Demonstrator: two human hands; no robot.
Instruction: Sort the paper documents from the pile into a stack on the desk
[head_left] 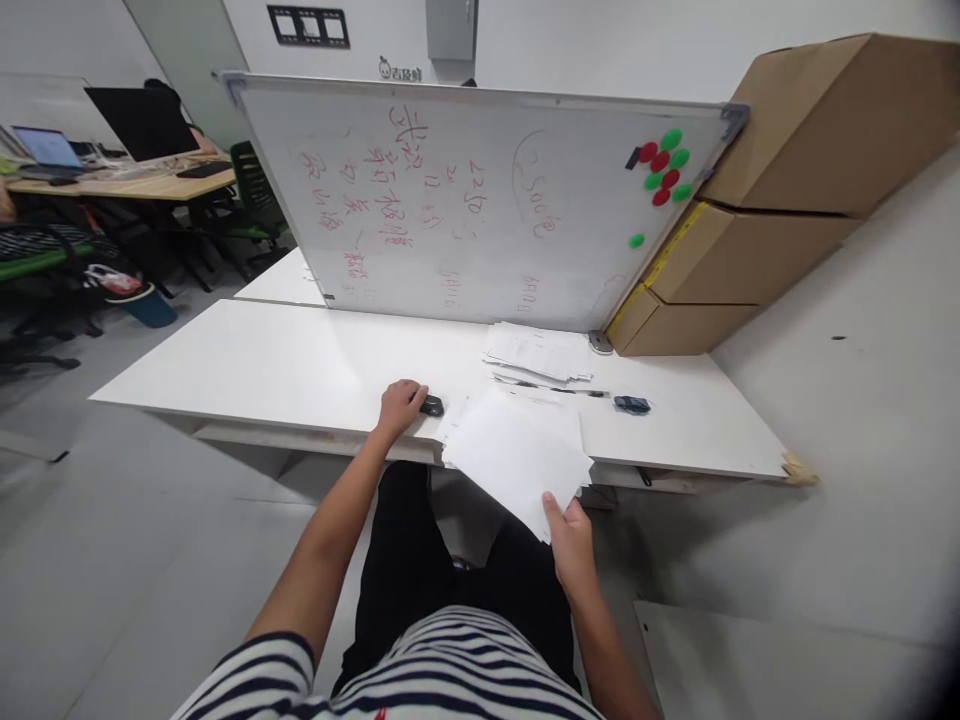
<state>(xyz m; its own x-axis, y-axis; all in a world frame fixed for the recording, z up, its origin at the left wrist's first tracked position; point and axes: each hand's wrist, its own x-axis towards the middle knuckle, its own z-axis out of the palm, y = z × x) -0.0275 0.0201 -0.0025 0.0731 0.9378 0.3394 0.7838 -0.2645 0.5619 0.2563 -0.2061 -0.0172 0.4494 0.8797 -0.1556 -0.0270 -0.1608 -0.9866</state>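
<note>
My left hand (401, 407) rests on the white desk, its fingers closed over a small black object, likely a stapler (432, 405). Only the right end of that object shows. My right hand (571, 540) grips the near corner of a stack of white paper sheets (517, 455), thumb on top. The sheets reach over the desk's front edge and lie partly above my lap. Behind them sits another pile of printed papers (536, 350), with dark, thin items, perhaps pens, along its near side.
The white desk (262, 350) bears a dark blue item (631, 404) at right and a silver round object (599, 342). A whiteboard (450, 200) with red writing and magnets leans at the back. Cardboard boxes (825, 130) are stacked at right. A bin (148, 305) stands left.
</note>
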